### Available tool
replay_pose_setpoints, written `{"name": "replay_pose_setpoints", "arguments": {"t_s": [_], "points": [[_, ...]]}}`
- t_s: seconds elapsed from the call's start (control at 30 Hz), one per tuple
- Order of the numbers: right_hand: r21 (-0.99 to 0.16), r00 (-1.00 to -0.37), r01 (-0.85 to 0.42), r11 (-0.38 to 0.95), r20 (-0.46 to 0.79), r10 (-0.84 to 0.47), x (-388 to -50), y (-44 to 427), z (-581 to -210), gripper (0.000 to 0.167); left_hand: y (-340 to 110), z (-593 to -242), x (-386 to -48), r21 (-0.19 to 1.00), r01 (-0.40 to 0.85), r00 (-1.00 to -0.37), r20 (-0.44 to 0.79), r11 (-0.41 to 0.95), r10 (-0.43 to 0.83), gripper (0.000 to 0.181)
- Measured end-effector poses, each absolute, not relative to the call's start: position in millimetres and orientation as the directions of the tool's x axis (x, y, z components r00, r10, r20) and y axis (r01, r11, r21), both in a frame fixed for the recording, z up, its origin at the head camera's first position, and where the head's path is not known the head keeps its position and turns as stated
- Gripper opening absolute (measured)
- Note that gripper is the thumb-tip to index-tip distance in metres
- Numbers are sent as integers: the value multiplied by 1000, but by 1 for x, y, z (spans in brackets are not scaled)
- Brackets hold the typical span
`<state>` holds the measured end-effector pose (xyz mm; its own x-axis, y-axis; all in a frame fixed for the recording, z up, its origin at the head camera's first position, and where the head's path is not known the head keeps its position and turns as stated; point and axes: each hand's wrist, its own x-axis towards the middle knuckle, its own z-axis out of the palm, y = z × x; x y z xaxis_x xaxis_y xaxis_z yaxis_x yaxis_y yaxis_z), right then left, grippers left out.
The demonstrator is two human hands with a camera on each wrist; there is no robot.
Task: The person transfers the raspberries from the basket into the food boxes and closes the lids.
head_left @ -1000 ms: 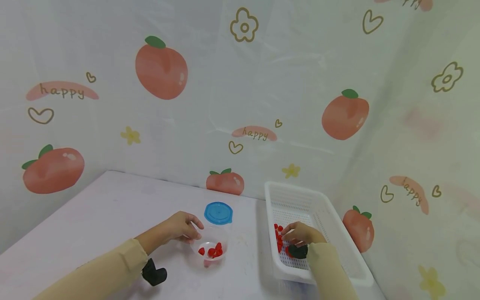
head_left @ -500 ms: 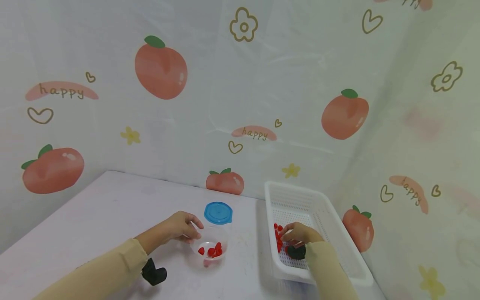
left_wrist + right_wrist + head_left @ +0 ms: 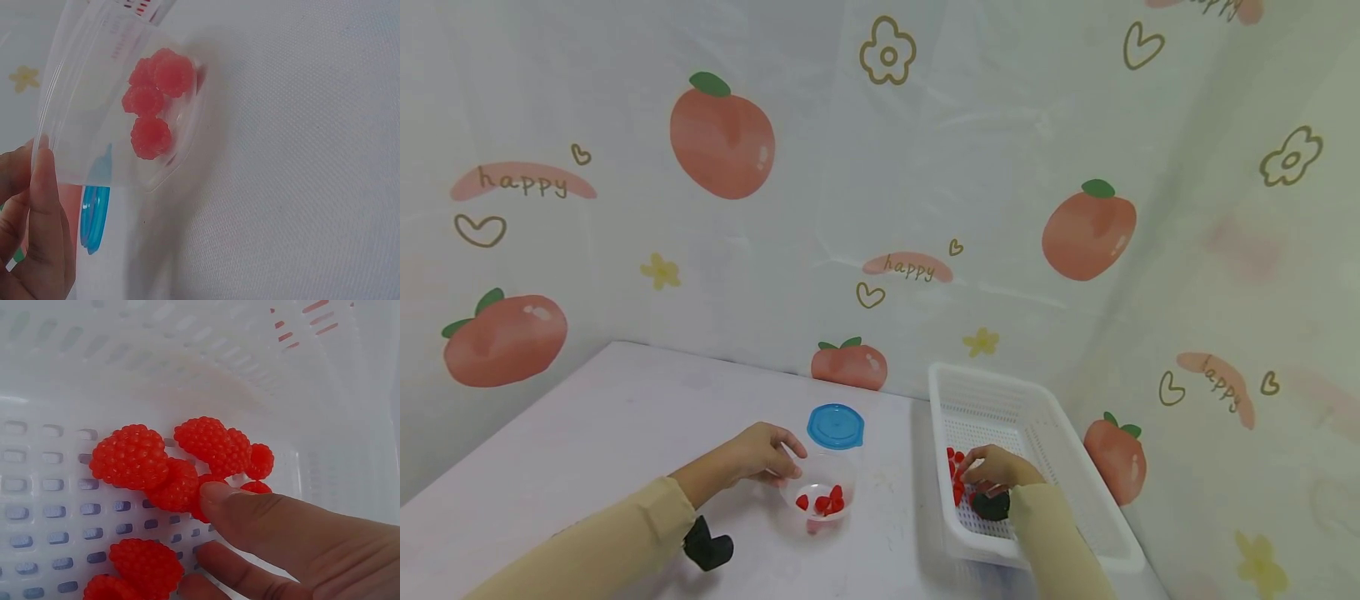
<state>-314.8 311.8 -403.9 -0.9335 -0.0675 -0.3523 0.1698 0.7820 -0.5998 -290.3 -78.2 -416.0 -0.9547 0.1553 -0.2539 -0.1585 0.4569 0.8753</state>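
Note:
My left hand (image 3: 767, 454) pinches the rim of a clear plastic bowl (image 3: 81, 144), tilted in the left wrist view. Several red raspberries (image 3: 150, 137) lie inside it. My right hand (image 3: 1000, 468) reaches down into a white perforated basket (image 3: 1037, 387). In the right wrist view its thumb touches a raspberry (image 3: 201, 512) in a cluster on the basket floor, and two fingers bend below. Whether a finger behind the thumb meets that berry is hidden. More raspberries (image 3: 131, 457) lie around the thumb and near the fingers.
A blue lid (image 3: 836, 426) lies on the white table (image 3: 647, 400) behind the bowl. The basket stands at the right by the printed backdrop (image 3: 820, 183). Black wrist-worn pieces show at the left cuff (image 3: 707, 546) and the right cuff (image 3: 991, 506).
My right hand has shifted slightly left within the basket. The left hand and the bowl keep their place.

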Motion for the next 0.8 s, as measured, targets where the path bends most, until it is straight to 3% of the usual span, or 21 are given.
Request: {"name": "replay_pose_setpoints", "arguments": {"t_s": [0.33,0.57,0.8], "points": [[-683,-953,163,712,-294,-65,-318,317,-399,17,-78,-415,-289,870,-163,-955,-257,465,146,23],[-806,-979,60,588,-163,-124,-326,322,-393,26,-78,-415,-289,872,-156,-957,-250,465,148,23],[-880,-996,-47,472,3,-93,-324,313,-374,36,-79,-416,-290,888,-158,-955,-249,433,162,21]]}}
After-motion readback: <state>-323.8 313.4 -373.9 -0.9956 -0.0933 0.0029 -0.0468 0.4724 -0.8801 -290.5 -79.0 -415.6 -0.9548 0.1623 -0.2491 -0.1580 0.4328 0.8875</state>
